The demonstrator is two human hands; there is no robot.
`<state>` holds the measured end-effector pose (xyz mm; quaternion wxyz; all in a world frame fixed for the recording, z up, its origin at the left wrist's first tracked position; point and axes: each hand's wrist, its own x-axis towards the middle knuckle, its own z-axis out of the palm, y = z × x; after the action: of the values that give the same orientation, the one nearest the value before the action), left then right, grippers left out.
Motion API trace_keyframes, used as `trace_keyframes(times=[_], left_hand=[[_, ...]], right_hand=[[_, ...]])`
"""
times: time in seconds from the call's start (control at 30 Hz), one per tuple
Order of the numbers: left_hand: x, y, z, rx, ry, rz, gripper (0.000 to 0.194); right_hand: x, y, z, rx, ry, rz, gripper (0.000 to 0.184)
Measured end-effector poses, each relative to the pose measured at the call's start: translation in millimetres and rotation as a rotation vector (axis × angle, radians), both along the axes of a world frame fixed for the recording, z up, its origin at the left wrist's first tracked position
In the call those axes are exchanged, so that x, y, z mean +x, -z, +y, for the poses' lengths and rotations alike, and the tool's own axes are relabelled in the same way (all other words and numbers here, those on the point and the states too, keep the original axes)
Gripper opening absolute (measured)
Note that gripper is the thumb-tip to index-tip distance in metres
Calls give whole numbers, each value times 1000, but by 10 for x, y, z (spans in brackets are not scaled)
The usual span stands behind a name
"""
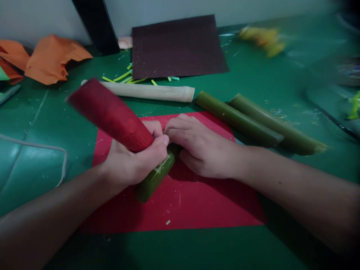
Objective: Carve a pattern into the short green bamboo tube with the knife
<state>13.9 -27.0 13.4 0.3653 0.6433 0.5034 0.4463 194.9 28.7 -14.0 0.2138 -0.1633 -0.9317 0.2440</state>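
Note:
My left hand [137, 161] is closed around a thick red handle [112, 116], which slants up to the left. Whatever is at its lower end is hidden by my fingers. Below it lies a short green bamboo piece [157, 174] with pale scratches and shavings on its skin. My right hand [199, 146] curls its fingers over the far end of this bamboo, and the fingertips of both hands nearly meet. A red sheet [197, 206] lies under the bamboo, dotted with small chips.
Two green bamboo tubes [239, 118] lie at the right, a pale peeled bamboo stick [149, 92] behind the hands. A dark brown sheet [177, 48] and yellow-green bits [123, 76] are farther back. Crumpled orange paper [53, 60] and a white cord [42, 144] sit at left.

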Motion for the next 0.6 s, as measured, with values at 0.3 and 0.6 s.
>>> trace_keyframes(times=[0.3, 0.6], left_hand=[[-62, -2, -42, -11, 57, 47, 28], [-117, 32, -52, -18, 121, 55, 28]], right_hand=[[17, 11, 8, 20, -9, 8, 31], [9, -31, -25, 2, 7, -25, 32]])
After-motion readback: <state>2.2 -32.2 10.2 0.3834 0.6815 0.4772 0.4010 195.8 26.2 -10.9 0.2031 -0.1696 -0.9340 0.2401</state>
